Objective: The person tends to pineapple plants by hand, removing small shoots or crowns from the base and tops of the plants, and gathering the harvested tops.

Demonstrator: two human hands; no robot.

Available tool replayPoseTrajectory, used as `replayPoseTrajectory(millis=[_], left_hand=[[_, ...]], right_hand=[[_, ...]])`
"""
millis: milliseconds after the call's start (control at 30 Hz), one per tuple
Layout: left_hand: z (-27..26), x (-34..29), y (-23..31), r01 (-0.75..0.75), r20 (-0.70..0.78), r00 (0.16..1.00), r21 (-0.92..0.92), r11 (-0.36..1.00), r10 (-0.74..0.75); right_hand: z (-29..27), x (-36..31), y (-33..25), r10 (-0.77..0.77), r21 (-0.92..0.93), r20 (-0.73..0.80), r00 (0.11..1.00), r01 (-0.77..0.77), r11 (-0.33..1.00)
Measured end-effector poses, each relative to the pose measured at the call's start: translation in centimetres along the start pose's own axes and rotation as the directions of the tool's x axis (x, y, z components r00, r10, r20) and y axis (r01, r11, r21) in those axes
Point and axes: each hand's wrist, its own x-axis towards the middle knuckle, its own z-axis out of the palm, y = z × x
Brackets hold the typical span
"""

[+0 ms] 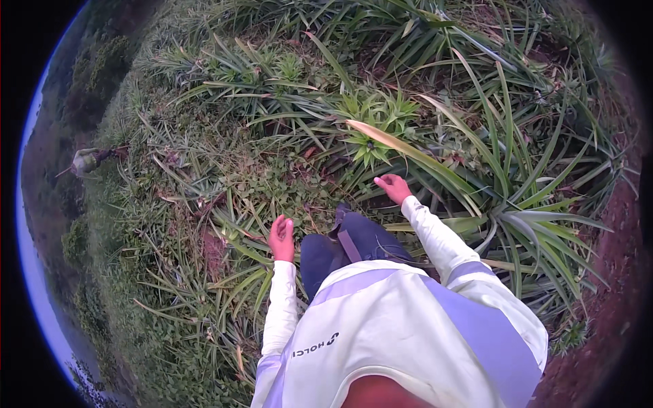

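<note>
My left hand (281, 239) hangs over low weeds left of my dark trousers (381, 239). Its fingers are loosely bent, with the thumb apart and nothing visible between them. Farther forward, my right hand (393, 188) reaches out with slightly curved fingers, and I see nothing in it. Just beyond it grows a bright green spiky shoot (369, 151). A long yellowing leaf (401, 145) arches close above that hand. To the right spreads a large pineapple-like plant (505, 207) with long narrow leaves. Both hands appear apart from the plants.
More long-leaved plants (422, 41) crowd the far side. Creeping weeds (252, 173) and dry stalks cover the ground ahead. Bare reddish soil (605, 299) runs along the right. Another person (87, 161) in light clothing is off to the left, near a wooded slope.
</note>
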Motion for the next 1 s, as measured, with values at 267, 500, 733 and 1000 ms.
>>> replayPoseTrajectory(millis=[267, 500, 733, 1000], left_hand=[[7.9, 13.5, 4.1, -0.157, 0.374, 0.922, 0.129, 0.979, 0.098], [17.8, 23.2, 3.7, -0.277, 0.628, 0.773, 0.2, 0.94, 0.094], [25.6, 27.1, 0.5, -0.462, 0.758, 0.648, 0.311, 0.831, 0.076], [29.8, 29.6, -3.2, -0.722, 0.847, 0.506, 0.312, 0.618, 0.164]], right_hand=[[4.1, 7.2, -2.1, 0.087, -0.061, -0.342, 0.936, -0.115, 0.992], [7.1, 12.6, -1.1, 0.016, -0.15, -0.541, 0.841, -0.116, 0.982], [8.3, 15.0, 2.0, 0.099, -0.188, -0.556, 0.826, -0.24, 0.952], [8.5, 18.4, 4.2, 0.242, -0.006, -0.361, 0.901, -0.262, 0.965]])
